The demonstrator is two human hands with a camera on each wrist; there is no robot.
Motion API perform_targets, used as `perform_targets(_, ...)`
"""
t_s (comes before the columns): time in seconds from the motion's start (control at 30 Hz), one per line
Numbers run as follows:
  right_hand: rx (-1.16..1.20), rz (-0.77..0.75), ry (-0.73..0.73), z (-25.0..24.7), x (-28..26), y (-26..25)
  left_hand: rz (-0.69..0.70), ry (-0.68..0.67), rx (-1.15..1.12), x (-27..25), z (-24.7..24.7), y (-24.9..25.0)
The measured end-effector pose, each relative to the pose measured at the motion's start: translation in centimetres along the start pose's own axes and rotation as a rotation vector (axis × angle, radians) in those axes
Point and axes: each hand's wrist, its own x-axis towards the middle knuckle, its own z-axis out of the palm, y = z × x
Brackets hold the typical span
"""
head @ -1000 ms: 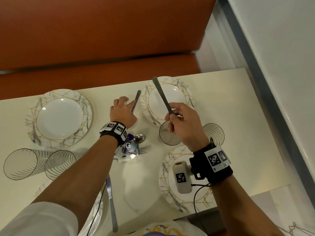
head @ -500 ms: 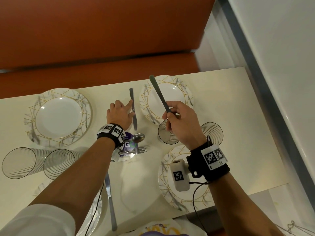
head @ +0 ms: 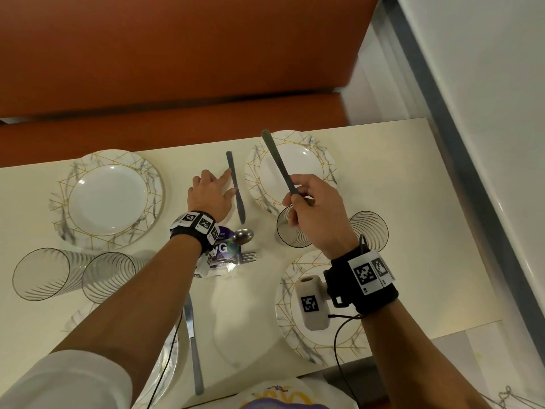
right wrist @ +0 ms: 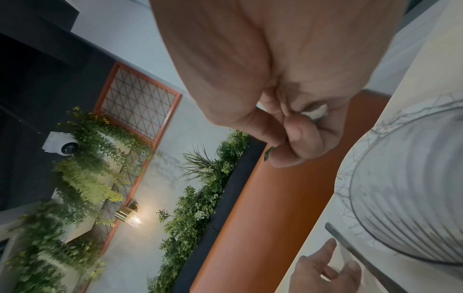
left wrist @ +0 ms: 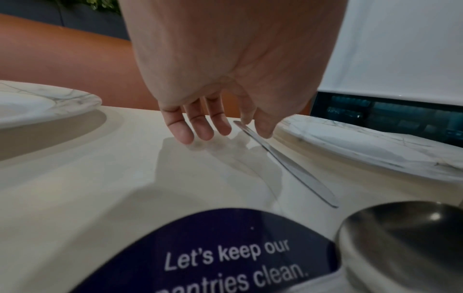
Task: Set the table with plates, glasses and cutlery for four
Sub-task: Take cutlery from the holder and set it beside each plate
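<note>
Head view: we are resting our relaxed, empty left hand (head: 210, 193) beside the laid steel table knife (head: 236, 188), squaring it to the marble-patterned white plate (head: 290, 169), while our right hand (head: 315, 214) is pinching a second grey knife (head: 277, 162) above it.

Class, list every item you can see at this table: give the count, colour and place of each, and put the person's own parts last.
Plates: four, white marbled with gold lines, two far, two near.
Glasses: four, clear ribbed, two at left, two by the right hand.
Knife: one, silver, flat on the table left of the far right plate.
Second knife: one, silver, near edge by the near left plate.
Held utensil: one, grey handle, raised over the far right plate.
Spoon and fork: one each, silver, on the purple sign.
Table: one, cream.
Bench: one, orange, beyond the table.
Left hand: beside the laid knife, fingers spread.
Right hand: grips the utensil.
</note>
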Motion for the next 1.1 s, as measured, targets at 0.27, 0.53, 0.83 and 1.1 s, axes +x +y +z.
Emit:
perform_targets(0.27,0.079,-0.116,-0.028,2.9,-1.2,-2.1,-0.030,0.221,-0.325,-2.8,-5.2,0.8)
perform_targets(0.53,0.201,-0.188,-0.079,10.9,-5.2,-5.7,0.056,0.375,-0.903,-11.2,-14.0,-0.1)
perform_targets(0.83,0.113,-0.314,-0.115,23.6,-10.9,-9.7,0.005,0.419,-1.115,-18.2,-18.9,-13.5)
perform_targets(1.1,-0.053,-0.475,-0.043,33.0,-13.6,-9.6,-0.138,0.425,-1.185,-19.3,-21.4,-27.4)
